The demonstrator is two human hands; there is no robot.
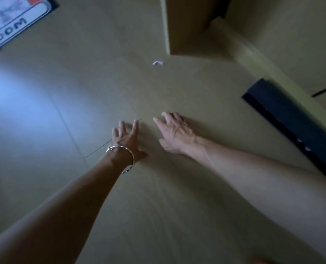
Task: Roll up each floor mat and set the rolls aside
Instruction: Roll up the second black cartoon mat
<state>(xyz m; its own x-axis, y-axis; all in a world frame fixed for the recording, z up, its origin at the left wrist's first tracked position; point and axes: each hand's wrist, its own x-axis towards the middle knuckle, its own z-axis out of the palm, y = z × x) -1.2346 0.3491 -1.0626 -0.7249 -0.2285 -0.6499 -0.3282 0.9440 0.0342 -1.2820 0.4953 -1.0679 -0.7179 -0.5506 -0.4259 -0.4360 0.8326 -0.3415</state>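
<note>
Beige floor (pixel 49 119) lies under both hands. The left hand (pixel 126 137), wearing a silver bangle (pixel 128 151), and the right hand (pixel 174 133) reach forward side by side, fingers spread and holding nothing, probably heading for a mat edge; whether they touch the floor is unclear. The printed mat (pixel 9 21) lies flat far ahead-left of the left hand. A dark strip (pixel 288 121), perhaps another mat, runs along the wall right of the right hand. Open floor lies between, with a white scrap (pixel 157 63) ahead.
</note>
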